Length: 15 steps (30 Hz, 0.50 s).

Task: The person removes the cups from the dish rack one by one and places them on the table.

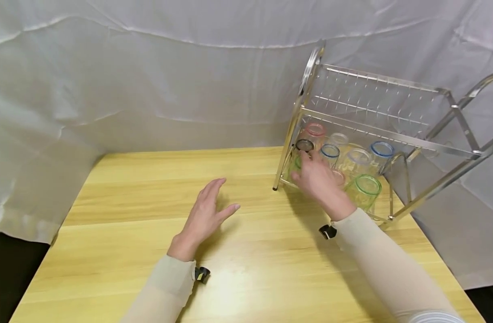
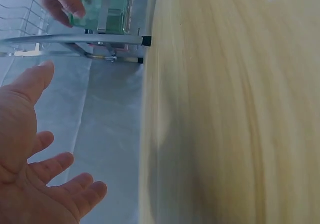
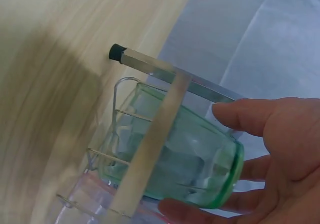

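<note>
My right hand [image 1: 317, 177] reaches into the left front corner of a metal rack [image 1: 392, 134]. It grips a clear green glass [image 3: 185, 149] close to its thicker green rim, thumb on one side and fingers on the other. In the head view that hand covers most of this glass. A flat metal bar crosses in front of the glass, which stands inside the rack's thin wires. My left hand [image 1: 204, 211] hovers over the table left of the rack, fingers loosely extended and thumb apart, holding nothing.
Several glasses share the lower shelf, among them a blue-rimmed glass [image 1: 381, 150], a red-rimmed glass [image 1: 315, 130] and another green glass [image 1: 365, 186]. Above them is the wire upper shelf [image 1: 371, 101]. The wooden table [image 1: 121, 202] ends at a grey curtain [image 1: 190, 89].
</note>
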Each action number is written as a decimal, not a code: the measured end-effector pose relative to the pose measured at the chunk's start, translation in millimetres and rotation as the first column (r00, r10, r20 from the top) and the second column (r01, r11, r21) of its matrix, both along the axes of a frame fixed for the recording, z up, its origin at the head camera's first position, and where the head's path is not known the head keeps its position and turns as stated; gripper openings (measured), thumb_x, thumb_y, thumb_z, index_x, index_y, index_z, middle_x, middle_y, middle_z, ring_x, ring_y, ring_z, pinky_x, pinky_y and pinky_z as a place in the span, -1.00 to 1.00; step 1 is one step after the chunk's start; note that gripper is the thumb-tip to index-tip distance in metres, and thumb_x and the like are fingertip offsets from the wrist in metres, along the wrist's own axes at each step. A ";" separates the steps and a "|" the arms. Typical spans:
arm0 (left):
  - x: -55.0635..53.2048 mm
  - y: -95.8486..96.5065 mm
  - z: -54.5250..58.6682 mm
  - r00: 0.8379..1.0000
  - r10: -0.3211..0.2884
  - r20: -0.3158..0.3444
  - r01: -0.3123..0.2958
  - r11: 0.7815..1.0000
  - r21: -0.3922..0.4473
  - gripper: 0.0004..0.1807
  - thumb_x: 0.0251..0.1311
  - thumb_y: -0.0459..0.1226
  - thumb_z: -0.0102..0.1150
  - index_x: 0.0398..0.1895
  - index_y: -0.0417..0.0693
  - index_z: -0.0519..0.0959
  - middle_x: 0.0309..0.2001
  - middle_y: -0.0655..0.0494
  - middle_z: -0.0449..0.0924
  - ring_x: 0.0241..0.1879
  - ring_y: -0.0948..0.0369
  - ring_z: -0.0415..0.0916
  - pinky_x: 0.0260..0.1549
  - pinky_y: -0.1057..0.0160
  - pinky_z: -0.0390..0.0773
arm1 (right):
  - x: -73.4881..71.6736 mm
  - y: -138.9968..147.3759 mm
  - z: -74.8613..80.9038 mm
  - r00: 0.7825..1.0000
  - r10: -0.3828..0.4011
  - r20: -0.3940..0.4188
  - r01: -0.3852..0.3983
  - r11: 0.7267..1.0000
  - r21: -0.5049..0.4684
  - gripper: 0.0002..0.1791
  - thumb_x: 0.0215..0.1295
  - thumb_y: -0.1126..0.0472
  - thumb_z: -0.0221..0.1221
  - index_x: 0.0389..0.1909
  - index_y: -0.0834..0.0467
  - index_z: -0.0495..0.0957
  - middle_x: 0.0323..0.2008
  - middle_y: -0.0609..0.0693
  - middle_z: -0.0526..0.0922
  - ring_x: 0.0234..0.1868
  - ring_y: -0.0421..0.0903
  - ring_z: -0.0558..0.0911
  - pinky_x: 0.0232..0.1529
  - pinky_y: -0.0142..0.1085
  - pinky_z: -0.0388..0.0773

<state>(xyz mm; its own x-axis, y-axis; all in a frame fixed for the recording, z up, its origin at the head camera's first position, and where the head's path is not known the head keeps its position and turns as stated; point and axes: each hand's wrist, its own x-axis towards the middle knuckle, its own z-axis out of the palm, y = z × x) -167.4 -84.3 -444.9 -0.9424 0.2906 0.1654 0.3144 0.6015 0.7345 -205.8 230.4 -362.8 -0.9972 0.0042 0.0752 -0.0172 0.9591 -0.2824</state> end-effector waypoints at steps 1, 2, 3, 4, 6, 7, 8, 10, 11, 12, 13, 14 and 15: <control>-0.5 0.4 -0.9 1.000 0.002 0.007 -0.002 1.000 0.004 -0.06 0.38 0.19 0.29 0.67 0.07 0.15 0.66 -0.01 0.12 0.63 -0.11 0.07 0.54 -0.27 0.24 | -0.9 -0.7 -2.0 1.000 0.006 0.002 -0.006 1.000 0.000 -0.16 0.42 0.00 0.17 0.61 0.26 0.16 0.52 0.44 0.21 0.36 0.58 0.37 0.29 0.51 0.39; -1.1 0.7 -1.9 1.000 0.005 0.016 -0.005 1.000 0.007 -0.06 0.38 0.20 0.29 0.67 0.09 0.14 0.66 0.00 0.11 0.63 -0.11 0.07 0.55 -0.27 0.24 | -1.8 -1.2 -4.1 1.000 0.015 -0.004 -0.015 1.000 0.003 -0.16 0.42 0.01 0.19 0.60 0.29 0.16 0.50 0.48 0.22 0.32 0.59 0.41 0.28 0.48 0.43; -1.6 1.2 -3.0 1.000 0.006 0.024 -0.007 1.000 0.012 -0.05 0.37 0.20 0.29 0.68 0.10 0.14 0.66 0.00 0.10 0.63 -0.11 0.07 0.55 -0.28 0.23 | -2.7 -1.4 -6.1 1.000 0.023 -0.014 -0.023 1.000 0.010 -0.16 0.43 0.01 0.19 0.59 0.30 0.17 0.48 0.51 0.23 0.27 0.60 0.45 0.25 0.46 0.47; -2.2 1.6 -4.2 0.999 0.008 0.031 -0.008 1.000 0.012 -0.05 0.37 0.21 0.29 0.68 0.12 0.13 0.67 0.00 0.10 0.63 -0.11 0.06 0.54 -0.29 0.23 | -3.3 -1.9 -8.0 0.999 0.028 -0.021 -0.028 1.000 0.011 -0.16 0.43 0.02 0.20 0.60 0.31 0.16 0.46 0.54 0.24 0.22 0.61 0.48 0.22 0.44 0.50; -3.4 2.3 -6.5 0.999 0.009 0.042 -0.010 1.000 0.015 -0.04 0.35 0.22 0.29 0.68 0.13 0.12 0.67 0.00 0.09 0.63 -0.12 0.06 0.54 -0.30 0.23 | -4.6 -2.3 -11.6 0.999 0.032 -0.033 -0.032 0.999 0.004 -0.16 0.43 0.02 0.21 0.60 0.27 0.17 0.45 0.55 0.24 0.17 0.60 0.51 0.17 0.42 0.54; -3.9 2.8 -7.6 0.999 0.008 0.048 -0.008 1.000 0.014 -0.03 0.35 0.23 0.29 0.69 0.14 0.12 0.67 0.00 0.08 0.63 -0.13 0.06 0.53 -0.31 0.23 | -5.2 -2.3 -13.3 0.999 0.034 -0.040 -0.034 0.999 0.001 -0.17 0.43 0.02 0.21 0.60 0.26 0.17 0.44 0.55 0.25 0.16 0.59 0.53 0.15 0.41 0.56; -4.3 3.2 -8.8 0.998 0.005 0.055 -0.006 1.000 0.011 -0.03 0.35 0.23 0.29 0.69 0.16 0.11 0.68 0.01 0.07 0.63 -0.13 0.06 0.53 -0.32 0.24 | -5.7 -2.1 -14.8 0.998 0.037 -0.048 -0.037 0.999 -0.003 -0.18 0.44 0.03 0.21 0.60 0.24 0.18 0.43 0.55 0.25 0.15 0.59 0.53 0.13 0.41 0.57; -5.0 4.1 -10.6 0.998 0.002 0.064 -0.003 1.000 0.004 -0.02 0.35 0.24 0.29 0.69 0.17 0.10 0.68 0.02 0.07 0.63 -0.14 0.06 0.52 -0.32 0.25 | -6.0 -1.5 -16.9 0.997 0.037 -0.063 -0.039 0.999 -0.020 -0.20 0.44 0.04 0.21 0.59 0.21 0.20 0.44 0.54 0.25 0.22 0.57 0.51 0.18 0.41 0.55; -5.3 4.5 -11.3 0.998 0.001 0.065 -0.001 1.000 0.004 -0.02 0.35 0.24 0.29 0.70 0.16 0.10 0.68 0.02 0.07 0.63 -0.14 0.06 0.52 -0.32 0.26 | -5.8 -0.9 -17.4 0.997 0.036 -0.072 -0.038 0.999 -0.028 -0.21 0.43 0.04 0.21 0.59 0.20 0.21 0.45 0.53 0.25 0.25 0.56 0.49 0.21 0.41 0.53; -5.5 4.9 -11.6 0.998 -0.002 0.065 0.002 1.000 -0.001 -0.02 0.35 0.24 0.28 0.70 0.16 0.09 0.68 0.03 0.07 0.63 -0.13 0.06 0.52 -0.32 0.26 | -4.9 -0.5 -17.2 0.996 0.035 -0.082 -0.038 0.999 -0.034 -0.22 0.43 0.04 0.22 0.58 0.19 0.22 0.46 0.52 0.24 0.29 0.55 0.47 0.24 0.41 0.51; -5.7 5.2 -11.6 0.998 -0.003 0.065 0.003 1.000 -0.002 -0.02 0.35 0.24 0.28 0.70 0.17 0.09 0.68 0.04 0.07 0.63 -0.12 0.06 0.53 -0.30 0.26 | -3.6 -0.4 -16.4 0.995 0.033 -0.092 -0.037 0.998 -0.042 -0.23 0.43 0.04 0.23 0.58 0.18 0.23 0.47 0.51 0.23 0.32 0.54 0.45 0.26 0.41 0.50; -5.7 5.4 -11.3 0.998 -0.004 0.063 0.004 1.000 -0.003 -0.03 0.36 0.24 0.28 0.70 0.17 0.09 0.68 0.05 0.07 0.64 -0.11 0.06 0.53 -0.29 0.26 | -1.4 -0.4 -15.1 0.994 0.029 -0.102 -0.034 0.998 -0.049 -0.23 0.44 0.03 0.24 0.57 0.17 0.24 0.48 0.50 0.22 0.34 0.53 0.43 0.26 0.42 0.49; -5.7 5.7 -10.7 0.998 -0.004 0.063 0.004 1.000 -0.003 -0.03 0.36 0.23 0.28 0.69 0.18 0.10 0.68 0.07 0.08 0.64 -0.10 0.06 0.53 -0.28 0.26 | 1.0 -0.5 -13.4 0.993 0.025 -0.115 -0.031 0.998 -0.057 -0.24 0.44 0.03 0.24 0.56 0.16 0.25 0.49 0.49 0.21 0.37 0.52 0.41 0.27 0.42 0.48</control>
